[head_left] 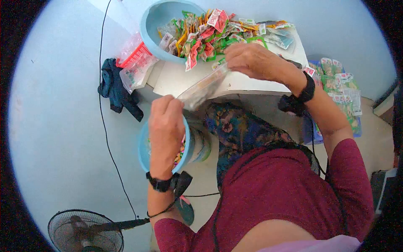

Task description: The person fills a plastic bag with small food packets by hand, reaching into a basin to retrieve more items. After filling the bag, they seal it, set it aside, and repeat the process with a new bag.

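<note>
And there, above the near edge of the white table [168, 80], a clear packet [203, 89] was being held taut at a slant between two bare hands! Its lower end was pinched by the closed fingers of the left hand [166, 115]; its upper end was gripped by the curled fingers of the right hand [252, 61]. The packet was blurred, so its contents could not be made out.

Just beyond the right hand, a heap of colourful sachets [205, 35] was spread over the tabletop, red, green and yellow all jumbled together, with part of it piled inside the large blue basin [153, 25]. Down below, a smaller blue tub [144, 151] was partly covered by the left hand and wrist, small multicoloured pieces [180, 153] just glimpsed inside.

Over on the right, more packets [338, 84] were stacked in a blue crate [357, 131]. To the left of the table, a red basket [136, 56] was seen among clear plastic bags [136, 75], with a dark garment [117, 90] lying beside them. At the lower left, a fan [86, 231] was also caught in view.
</note>
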Demonstrator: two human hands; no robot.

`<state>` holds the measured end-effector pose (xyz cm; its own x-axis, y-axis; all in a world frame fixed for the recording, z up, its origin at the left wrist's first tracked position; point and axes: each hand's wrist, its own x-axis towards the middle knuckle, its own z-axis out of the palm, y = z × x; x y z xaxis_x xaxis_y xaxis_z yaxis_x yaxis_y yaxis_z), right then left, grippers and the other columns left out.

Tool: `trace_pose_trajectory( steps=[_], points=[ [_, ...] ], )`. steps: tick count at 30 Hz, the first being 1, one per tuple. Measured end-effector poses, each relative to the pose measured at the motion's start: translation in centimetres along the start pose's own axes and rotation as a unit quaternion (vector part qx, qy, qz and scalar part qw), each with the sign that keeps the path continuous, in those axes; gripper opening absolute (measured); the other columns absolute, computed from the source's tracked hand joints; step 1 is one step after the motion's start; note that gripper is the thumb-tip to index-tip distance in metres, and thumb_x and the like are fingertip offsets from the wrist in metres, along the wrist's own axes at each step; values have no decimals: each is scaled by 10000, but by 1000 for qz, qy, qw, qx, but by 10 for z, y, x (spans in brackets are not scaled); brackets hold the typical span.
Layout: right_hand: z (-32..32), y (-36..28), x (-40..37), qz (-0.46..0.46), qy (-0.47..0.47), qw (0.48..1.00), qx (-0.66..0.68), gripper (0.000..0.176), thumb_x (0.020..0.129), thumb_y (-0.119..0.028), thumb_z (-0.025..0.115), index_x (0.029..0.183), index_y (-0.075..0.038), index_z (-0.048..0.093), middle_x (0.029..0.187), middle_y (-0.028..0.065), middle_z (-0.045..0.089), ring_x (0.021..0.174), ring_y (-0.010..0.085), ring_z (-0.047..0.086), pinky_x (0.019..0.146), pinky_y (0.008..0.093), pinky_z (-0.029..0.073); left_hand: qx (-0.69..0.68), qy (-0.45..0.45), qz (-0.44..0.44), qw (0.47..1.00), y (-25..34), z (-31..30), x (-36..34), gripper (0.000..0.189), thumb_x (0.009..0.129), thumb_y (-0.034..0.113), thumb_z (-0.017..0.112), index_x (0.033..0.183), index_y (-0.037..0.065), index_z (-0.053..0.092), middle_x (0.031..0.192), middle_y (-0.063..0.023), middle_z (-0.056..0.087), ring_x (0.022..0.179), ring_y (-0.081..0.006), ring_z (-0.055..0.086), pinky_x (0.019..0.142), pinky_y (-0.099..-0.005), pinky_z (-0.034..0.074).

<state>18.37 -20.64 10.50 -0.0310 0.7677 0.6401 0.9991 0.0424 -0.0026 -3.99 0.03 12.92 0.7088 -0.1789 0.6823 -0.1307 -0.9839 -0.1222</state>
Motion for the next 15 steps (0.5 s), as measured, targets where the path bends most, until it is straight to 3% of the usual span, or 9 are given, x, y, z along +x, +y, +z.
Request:
trace_pose_trajectory(
  steps=[2,3,7,10,11,14,15],
  points=[
    [-18,-20,0,26,-32,997,62,82,791,-79,652,833,-22,611,916,107,624,948,303,603,786,391,495,-26,17,-28,999,7,-22,0,155,717,-10,706,838,8,612,899,-124,637,836,-294,615,730,-370,500],
    [-22,-27,-1,13,-8,995,103,102,784,-82,659,783,-12,586,839,113,608,838,309,595,728,386,479,-48,8,-42,998,9,-31,-1,137,727,-24,697,840,5,625,892,-121,653,824,-291,633,731,-352,508],
    [-30,-43,-18,17,-27,979,200,84,770,-57,644,757,-14,573,725,114,586,715,295,593,670,368,470,-135,-56,-121,982,30,-42,-21,95,733,-35,677,807,11,640,849,-120,675,781,-260,663,740,-339,521],
    [-35,-56,-36,83,-108,954,266,91,756,-63,656,752,-19,576,718,108,590,682,283,592,648,363,470,-188,-89,-116,971,39,-29,-42,95,732,-29,680,810,13,644,836,-108,677,773,-242,666,724,-333,524],
    [-40,-63,-40,147,-128,946,260,73,762,-54,658,785,-27,594,720,95,606,681,265,609,647,345,482,-200,-82,-128,968,43,-26,-45,92,738,-27,679,814,14,646,831,-104,679,772,-233,667,721,-326,522],
    [-41,-71,-53,184,-76,925,325,83,760,-57,640,829,-40,596,649,92,588,580,253,566,573,348,455,-234,-69,-172,954,52,-21,-55,80,757,-20,675,825,17,654,817,-93,683,769,-206,665,715,-306,516],
    [-40,-71,-57,186,-66,924,328,117,757,-29,637,864,-36,589,677,95,601,611,240,589,595,346,472,-244,-64,-190,949,54,-19,-59,75,765,-16,673,829,17,657,814,-90,684,768,-199,663,717,-301,513]
  ],
)
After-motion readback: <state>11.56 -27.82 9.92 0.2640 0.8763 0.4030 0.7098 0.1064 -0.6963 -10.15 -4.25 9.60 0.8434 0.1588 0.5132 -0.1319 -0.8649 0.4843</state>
